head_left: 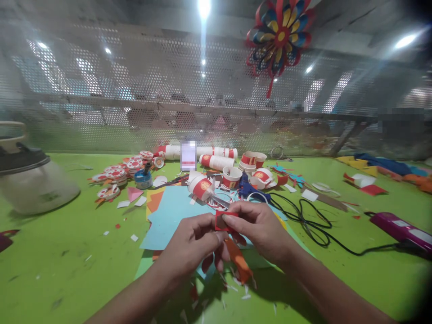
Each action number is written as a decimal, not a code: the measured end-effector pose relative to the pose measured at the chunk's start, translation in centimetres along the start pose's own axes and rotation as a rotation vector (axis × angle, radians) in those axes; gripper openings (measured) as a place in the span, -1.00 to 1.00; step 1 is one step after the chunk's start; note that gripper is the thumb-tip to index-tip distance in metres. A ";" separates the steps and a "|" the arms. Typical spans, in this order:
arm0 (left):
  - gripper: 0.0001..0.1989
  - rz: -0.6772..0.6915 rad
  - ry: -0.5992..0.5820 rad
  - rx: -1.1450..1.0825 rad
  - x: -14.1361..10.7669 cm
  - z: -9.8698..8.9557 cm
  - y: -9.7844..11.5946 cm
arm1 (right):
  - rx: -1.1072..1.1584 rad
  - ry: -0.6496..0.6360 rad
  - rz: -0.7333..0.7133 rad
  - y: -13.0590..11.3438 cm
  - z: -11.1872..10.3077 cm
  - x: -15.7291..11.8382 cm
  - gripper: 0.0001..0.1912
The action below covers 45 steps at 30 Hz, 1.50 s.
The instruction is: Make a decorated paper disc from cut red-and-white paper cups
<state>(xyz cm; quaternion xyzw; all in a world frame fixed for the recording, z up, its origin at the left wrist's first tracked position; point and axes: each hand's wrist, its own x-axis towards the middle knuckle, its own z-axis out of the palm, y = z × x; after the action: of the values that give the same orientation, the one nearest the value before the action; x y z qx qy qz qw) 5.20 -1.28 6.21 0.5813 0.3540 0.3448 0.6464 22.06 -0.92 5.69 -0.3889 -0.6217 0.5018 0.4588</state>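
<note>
My left hand (197,240) and my right hand (261,227) meet over the stacked paper, fingers closed in a pinch. Between them is a small red piece (220,221), apparently paper or card, with my right thumb pressed on its face and my left fingers at its left edge. An orange paper strip (240,263) hangs below the fingers; which hand grips it I cannot tell. Light blue paper sheets (165,225) lie under the hands. Just beyond are scissors (221,201) and a tipped red-and-white paper cup (201,185).
A blue glue gun (251,189) lies behind my right hand, its black cable (303,220) looping rightward. A purple device (403,231) is at far right. Stacked paper cups (216,162), a phone (188,156) and a blue jar (143,178) stand behind. A large container (37,184) stands left.
</note>
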 end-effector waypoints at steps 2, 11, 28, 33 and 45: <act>-0.84 0.013 0.004 0.017 0.1 0.0 -0.1 | -0.004 -0.002 0.003 -0.1 0.0 0.0 -0.75; -0.70 0.068 0.033 0.152 -0.1 0.4 0.0 | 0.006 0.000 0.003 -0.6 0.3 -0.2 -0.76; -0.68 0.123 0.074 0.259 -0.3 -0.3 -0.1 | -0.018 -0.009 0.036 -0.7 0.2 -0.2 -0.72; -0.66 0.153 0.073 0.223 -0.1 -0.3 -0.6 | 0.009 -0.013 0.026 -0.3 0.2 -0.1 -0.71; -0.64 0.148 0.085 0.327 0.0 -0.5 -0.6 | -0.001 0.007 0.023 -0.5 0.3 0.1 -0.75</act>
<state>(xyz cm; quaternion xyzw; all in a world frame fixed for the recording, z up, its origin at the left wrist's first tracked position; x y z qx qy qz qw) 4.80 -1.13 5.60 0.6880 0.3884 0.3535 0.5008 21.72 -1.04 6.14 -0.3980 -0.6159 0.5055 0.4548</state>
